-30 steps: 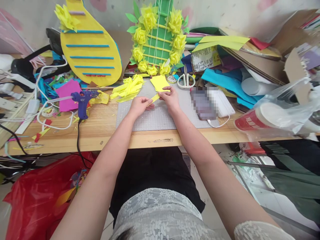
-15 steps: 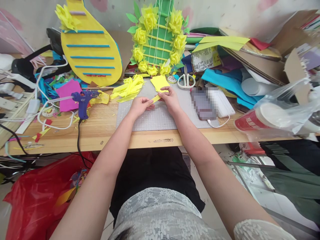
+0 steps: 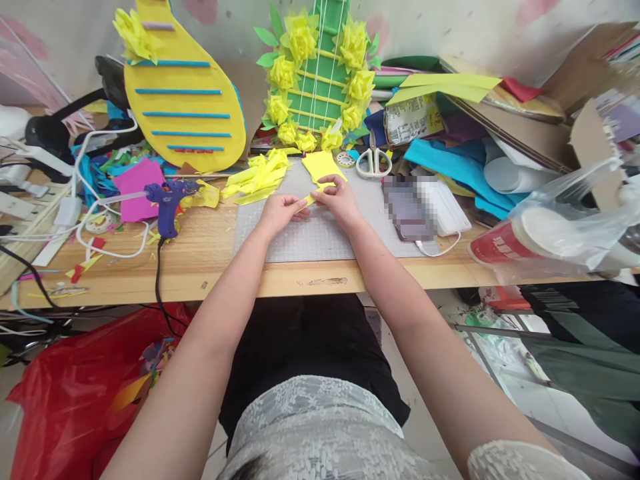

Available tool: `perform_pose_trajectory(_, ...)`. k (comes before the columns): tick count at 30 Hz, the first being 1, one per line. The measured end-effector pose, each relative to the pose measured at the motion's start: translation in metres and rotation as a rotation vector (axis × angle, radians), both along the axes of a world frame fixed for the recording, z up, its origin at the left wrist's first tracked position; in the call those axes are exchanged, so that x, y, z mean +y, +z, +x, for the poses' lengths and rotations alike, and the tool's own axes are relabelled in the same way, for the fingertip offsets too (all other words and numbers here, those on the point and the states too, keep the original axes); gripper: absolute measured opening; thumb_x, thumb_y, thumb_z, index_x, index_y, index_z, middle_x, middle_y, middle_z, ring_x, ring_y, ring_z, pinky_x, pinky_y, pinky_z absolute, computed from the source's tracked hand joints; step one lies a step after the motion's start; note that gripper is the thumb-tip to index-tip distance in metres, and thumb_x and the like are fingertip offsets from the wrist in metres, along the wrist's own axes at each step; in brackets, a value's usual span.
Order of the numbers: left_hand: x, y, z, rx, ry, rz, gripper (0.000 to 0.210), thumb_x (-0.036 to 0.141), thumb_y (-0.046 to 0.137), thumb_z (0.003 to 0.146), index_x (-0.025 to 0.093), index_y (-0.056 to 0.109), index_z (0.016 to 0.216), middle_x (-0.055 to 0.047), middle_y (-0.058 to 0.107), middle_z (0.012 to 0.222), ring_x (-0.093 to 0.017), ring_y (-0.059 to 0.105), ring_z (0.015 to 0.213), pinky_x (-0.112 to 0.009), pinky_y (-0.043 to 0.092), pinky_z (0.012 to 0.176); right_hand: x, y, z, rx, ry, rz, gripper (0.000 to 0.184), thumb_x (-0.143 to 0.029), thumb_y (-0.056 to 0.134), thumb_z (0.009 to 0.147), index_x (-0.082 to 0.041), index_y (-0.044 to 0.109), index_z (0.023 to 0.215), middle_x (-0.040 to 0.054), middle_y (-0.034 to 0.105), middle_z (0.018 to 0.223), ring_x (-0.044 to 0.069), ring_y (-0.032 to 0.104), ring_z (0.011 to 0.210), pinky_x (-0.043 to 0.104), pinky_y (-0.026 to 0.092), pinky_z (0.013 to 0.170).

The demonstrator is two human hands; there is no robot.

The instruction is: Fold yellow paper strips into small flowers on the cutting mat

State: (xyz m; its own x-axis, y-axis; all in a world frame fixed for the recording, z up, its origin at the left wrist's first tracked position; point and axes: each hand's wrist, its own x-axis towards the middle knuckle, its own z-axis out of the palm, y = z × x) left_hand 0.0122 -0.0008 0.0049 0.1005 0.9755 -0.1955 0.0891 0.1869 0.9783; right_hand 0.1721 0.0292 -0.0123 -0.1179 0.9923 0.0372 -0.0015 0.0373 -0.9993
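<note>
Left hand [image 3: 281, 213] and right hand [image 3: 341, 203] pinch yellow strip [image 3: 310, 199] over grid mat [image 3: 320, 241]; yellow sheets [image 3: 320, 165] lie just beyond

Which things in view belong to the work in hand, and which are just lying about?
Likely in use:
- narrow yellow paper strip, between the left hand and right hand
- flat yellow paper sheet
- heaped yellow paper pieces
- gridded grey mat

Apparently lying about:
- red cup with white lid
- flat magenta sheet

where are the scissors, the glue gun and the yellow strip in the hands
Scissors [image 3: 374, 155]: head view, where handles and blades meet.
Glue gun [image 3: 169, 212]: head view, upper part of the handle.
Yellow strip [image 3: 309, 199]: head view, its uncovered middle.
</note>
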Motion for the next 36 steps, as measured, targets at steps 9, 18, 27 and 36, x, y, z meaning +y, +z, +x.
perform_pose_trajectory(9,0.000,0.005,-0.002,0.003,0.018,-0.035,0.017,0.025,0.065,0.083,0.012,0.064,0.073,-0.004,0.073,0.067,-0.011,0.068,0.058,-0.024,0.056,0.064,0.005,0.000,0.005,0.069,-0.083,-0.011,0.043,-0.034,0.077,0.063,-0.024,0.044,0.087,-0.0096,0.058,0.059,0.010,0.063,0.061,0.025,0.052,0.064)
perform_pose_trajectory(18,0.001,0.004,-0.003,-0.001,0.133,-0.015,0.024,0.024,0.072,0.076,0.012,0.058,0.061,0.001,0.063,0.050,-0.009,0.060,0.045,-0.021,0.053,0.054,0.006,-0.001,0.010,0.073,-0.083,-0.016,0.048,-0.039,0.079,0.062,-0.024,0.042,0.089,-0.0088,0.058,0.060,0.011,0.064,0.064,0.025,0.052,0.066)
perform_pose_trajectory(27,-0.002,0.003,-0.005,0.001,0.135,0.079,0.019,0.021,0.065,0.080,0.012,0.061,0.063,0.001,0.065,0.053,-0.008,0.063,0.048,-0.017,0.050,0.050,0.004,0.002,0.008,0.128,-0.112,-0.058,0.047,-0.036,0.080,0.059,-0.023,0.044,0.087,-0.0111,0.055,0.057,0.008,0.061,0.058,0.023,0.050,0.063)
perform_pose_trajectory(36,-0.001,0.004,-0.002,-0.101,0.165,0.059,0.022,0.029,0.073,0.072,0.013,0.064,0.084,-0.004,0.073,0.082,-0.013,0.070,0.064,-0.021,0.054,0.053,0.005,0.000,0.007,0.098,-0.135,-0.014,0.045,-0.037,0.078,0.060,-0.024,0.044,0.086,-0.0116,0.053,0.058,0.008,0.059,0.058,0.023,0.049,0.063)
